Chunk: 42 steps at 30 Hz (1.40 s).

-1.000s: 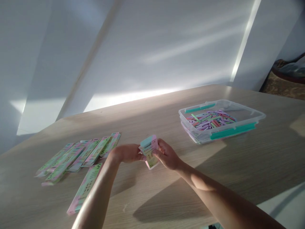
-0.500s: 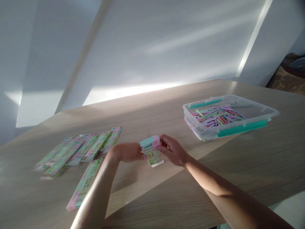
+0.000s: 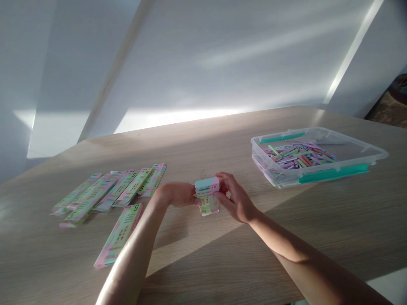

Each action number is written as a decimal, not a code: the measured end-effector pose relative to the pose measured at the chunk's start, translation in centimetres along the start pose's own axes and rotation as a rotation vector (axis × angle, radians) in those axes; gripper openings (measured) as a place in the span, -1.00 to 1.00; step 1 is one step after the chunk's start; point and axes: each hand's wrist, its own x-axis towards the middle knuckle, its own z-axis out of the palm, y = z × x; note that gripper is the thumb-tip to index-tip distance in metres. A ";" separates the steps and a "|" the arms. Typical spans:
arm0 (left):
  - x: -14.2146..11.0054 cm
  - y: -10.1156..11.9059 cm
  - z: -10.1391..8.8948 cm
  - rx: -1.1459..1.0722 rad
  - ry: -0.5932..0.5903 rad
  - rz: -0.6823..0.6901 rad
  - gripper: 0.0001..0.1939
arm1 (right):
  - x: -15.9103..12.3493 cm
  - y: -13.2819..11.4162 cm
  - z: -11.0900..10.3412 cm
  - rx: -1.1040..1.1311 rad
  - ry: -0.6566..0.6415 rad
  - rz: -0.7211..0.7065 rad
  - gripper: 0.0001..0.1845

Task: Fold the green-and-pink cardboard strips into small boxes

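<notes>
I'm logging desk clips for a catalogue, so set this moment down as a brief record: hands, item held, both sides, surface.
left hand: grips the left edge of the small printed pastel pink-green-blue pack; hand
right hand: grips its right edge; hand
left side: several long, flat green-and-pink printed packs, one partly behind the left forearm
right side: clear plastic rectangular bin with teal strips, holding thin multicoloured sticks
surface: pale wood-grain table

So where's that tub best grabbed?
Probably by its rim, at the left and right ends, from both sides at once: teal strips occupy front and back, and the top is open over loose sticks, so keep it level.
</notes>
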 end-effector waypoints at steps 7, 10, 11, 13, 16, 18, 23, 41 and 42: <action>0.6 -0.3 0.1 -0.022 -0.029 0.024 -0.57 | 0.0 0.0 -0.1 -0.035 0.020 -0.005 -0.70; 0.7 -0.4 0.0 -0.032 -0.038 0.043 -0.58 | 0.3 -0.3 -0.2 -0.083 0.064 -0.019 -0.71; 0.8 -0.4 0.0 -0.035 -0.043 0.048 -0.58 | 0.3 -0.4 -0.2 -0.103 0.081 -0.028 -0.72; 0.8 -0.4 -0.1 -0.038 -0.053 0.053 -0.58 | 0.3 -0.6 -0.2 -0.136 0.103 -0.051 -0.74; 0.9 -0.5 -0.2 -0.042 -0.063 0.056 -0.59 | 0.3 -0.9 -0.3 -0.158 0.107 -0.076 -0.72; 0.9 -0.6 -0.2 -0.046 -0.067 0.057 -0.57 | 0.3 -1.0 -0.4 -0.158 0.102 -0.079 -0.70; 1.0 -0.9 -0.1 -0.050 -0.063 0.052 -0.49 | 0.4 -1.0 -0.5 -0.132 0.084 -0.062 -0.72; 1.1 -0.4 -0.4 -0.053 -0.088 0.059 -0.51 | 0.3 -0.6 -0.5 -0.167 0.078 -0.134 -0.79; 1.2 -0.4 -0.3 -0.051 -0.086 0.058 -0.50 | 0.3 -0.6 -0.5 -0.166 0.071 -0.135 -0.80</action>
